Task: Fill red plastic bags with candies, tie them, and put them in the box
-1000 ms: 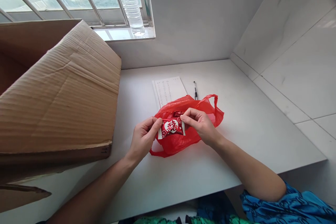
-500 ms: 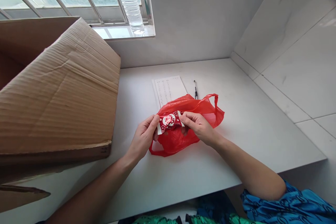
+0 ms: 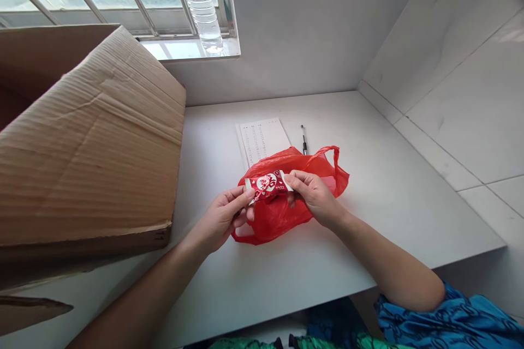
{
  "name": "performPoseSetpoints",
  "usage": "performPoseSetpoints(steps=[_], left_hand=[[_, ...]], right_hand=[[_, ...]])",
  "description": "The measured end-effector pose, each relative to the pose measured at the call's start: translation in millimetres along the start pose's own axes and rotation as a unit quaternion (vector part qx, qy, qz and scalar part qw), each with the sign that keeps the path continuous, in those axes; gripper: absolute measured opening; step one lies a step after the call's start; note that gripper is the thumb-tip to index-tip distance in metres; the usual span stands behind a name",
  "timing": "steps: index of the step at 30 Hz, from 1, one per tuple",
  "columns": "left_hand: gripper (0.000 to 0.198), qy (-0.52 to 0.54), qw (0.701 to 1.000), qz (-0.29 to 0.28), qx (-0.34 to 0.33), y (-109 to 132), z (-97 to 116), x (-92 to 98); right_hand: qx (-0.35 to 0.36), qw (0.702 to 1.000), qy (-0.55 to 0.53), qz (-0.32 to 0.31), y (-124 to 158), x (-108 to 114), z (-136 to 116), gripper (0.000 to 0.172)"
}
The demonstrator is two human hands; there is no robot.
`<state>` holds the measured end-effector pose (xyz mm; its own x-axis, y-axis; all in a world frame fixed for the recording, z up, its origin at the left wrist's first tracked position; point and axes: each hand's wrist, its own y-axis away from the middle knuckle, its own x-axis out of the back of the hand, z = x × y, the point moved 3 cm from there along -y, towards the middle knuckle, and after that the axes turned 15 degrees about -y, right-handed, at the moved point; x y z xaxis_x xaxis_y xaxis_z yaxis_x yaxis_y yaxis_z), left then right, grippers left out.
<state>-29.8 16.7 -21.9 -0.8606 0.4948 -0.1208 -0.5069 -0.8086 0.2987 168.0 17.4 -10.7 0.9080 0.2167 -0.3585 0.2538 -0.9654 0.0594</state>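
A small red-and-white snack packet is stretched between my two hands. My left hand pinches its left end with thumb and fingers. At the other end, my right hand grips the white crimped edge. The packet looks sealed, its printed face turned up toward me. Beneath it a crumpled red plastic bag lies on the white table, one handle loop standing up on the right. What the bag contains, if anything, I cannot make out.
A large open cardboard box takes up the left side. Behind the bag lie a printed booklet, partly covered by it, and a black pen. A clear water bottle stands on the windowsill. Walls border the table behind and right.
My left hand has shifted its hold a little along the packet's left end, and the packet has tilted slightly. The right hand keeps its grip. The bag has stayed put.
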Motion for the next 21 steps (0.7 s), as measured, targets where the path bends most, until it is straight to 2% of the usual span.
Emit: performPoseSetpoints(steps=[9,16,19,21], left_hand=[[0.035,-0.02,0.999,0.002,-0.031,-1.4,-1.9,2.4],[0.035,-0.123,0.986,0.042,-0.102,-2.9,-8.0,7.6],[0.035,-0.13,0.984,0.037,-0.118,-2.9,-10.1,6.1],[0.036,-0.13,0.985,0.029,-0.113,-2.9,-10.5,4.0]], right_hand=[[-0.001,1.0,-0.02,-0.001,0.0,0.4,-2.3,0.037],[0.031,0.998,0.051,0.006,-1.2,4.0,-5.5,0.038],[0.057,0.996,0.074,0.005,-2.7,5.2,-5.5,0.04],[0.038,0.997,0.061,0.0,-3.3,4.1,-3.5,0.039]])
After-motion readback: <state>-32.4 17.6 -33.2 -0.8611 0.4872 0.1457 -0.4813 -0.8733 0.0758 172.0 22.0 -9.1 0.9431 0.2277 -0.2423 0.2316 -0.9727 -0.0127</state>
